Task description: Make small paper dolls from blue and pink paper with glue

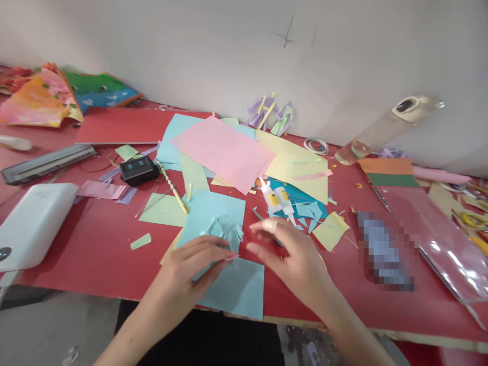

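Observation:
My left hand is closed in a pinch on a small pink paper piece, which shows only at the fingertips. Just beyond those fingers, a crumpled, folded light-blue paper shape rests on flat blue paper. To its right, my right hand hovers with thumb and index finger apart. A thin dark tool passes under this hand, mostly hidden, so I cannot tell its kind. Another blue sheet lies below both hands. Two small white glue bottles with yellow labels lie beyond my right hand.
Pink and yellow sheets overlap at the back. Left are a gold twisted stick, a black device and a white power bank. A clear bottle leans on the wall at right, near a clear plastic sleeve.

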Demonstrator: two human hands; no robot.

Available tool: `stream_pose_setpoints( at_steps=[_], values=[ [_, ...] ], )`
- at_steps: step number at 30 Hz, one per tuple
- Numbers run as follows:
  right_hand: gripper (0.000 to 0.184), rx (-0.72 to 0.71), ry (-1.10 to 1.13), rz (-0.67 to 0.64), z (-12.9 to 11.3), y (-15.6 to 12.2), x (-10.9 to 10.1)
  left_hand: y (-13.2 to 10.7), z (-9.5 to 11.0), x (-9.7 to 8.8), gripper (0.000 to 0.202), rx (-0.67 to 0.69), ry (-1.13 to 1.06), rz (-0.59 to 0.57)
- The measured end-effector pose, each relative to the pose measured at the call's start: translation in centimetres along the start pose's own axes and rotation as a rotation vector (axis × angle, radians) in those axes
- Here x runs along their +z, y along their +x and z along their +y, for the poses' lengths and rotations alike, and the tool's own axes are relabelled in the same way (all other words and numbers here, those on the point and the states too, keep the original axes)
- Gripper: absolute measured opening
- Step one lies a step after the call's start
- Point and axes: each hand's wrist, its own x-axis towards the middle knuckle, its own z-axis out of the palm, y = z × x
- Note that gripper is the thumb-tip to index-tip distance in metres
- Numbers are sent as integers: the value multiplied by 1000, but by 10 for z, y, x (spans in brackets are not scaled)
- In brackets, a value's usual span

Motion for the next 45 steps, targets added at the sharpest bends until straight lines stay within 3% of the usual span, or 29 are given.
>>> stream_pose_setpoints(
  at_steps=[2, 4, 10, 14, 17, 23, 25, 29, 32, 39, 45],
  values=[
    [26, -4, 148, -112, -12, -11, 5, -9, 3, 4, 26, -39, -27, -12],
    [19, -39, 204, -149, -18, -20, 15, -15, 6, 5, 26, -62, -43, -24],
    [5, 11, 399, -14, -22, -32, 32, -22, 10, -1, 22, -104, -33, -17],
    [20, 53, 425, 24, -28, -33, 33, -20, 11, -1, 21, -101, -21, -7],
    [4, 64, 490, 37, -32, -31, 35, -17, 12, 0, 19, -86, 0, -15],
    [18, 364, 699, 105, -34, -29, 38, -21, 22, -3, 20, -161, 73, 30],
    [20, 404, 742, 98, -35, -30, 37, -22, 26, -4, 20, -175, 103, 53],
    [12, 364, 749, 51, -37, -31, 34, -19, 33, -5, 19, -178, 95, 69],
    [4, 289, 726, 87, -40, -33, 35, -15, 37, -3, 22, -206, 49, 37],
    [14, 118, 709, 120, -45, -33, 37, -15, 41, -2, 18, -337, -70, 80],
    [10, 168, 744, 154, -43, -38, 41, -14, 42, -5, 14, -332, -94, 86]
  ],
)
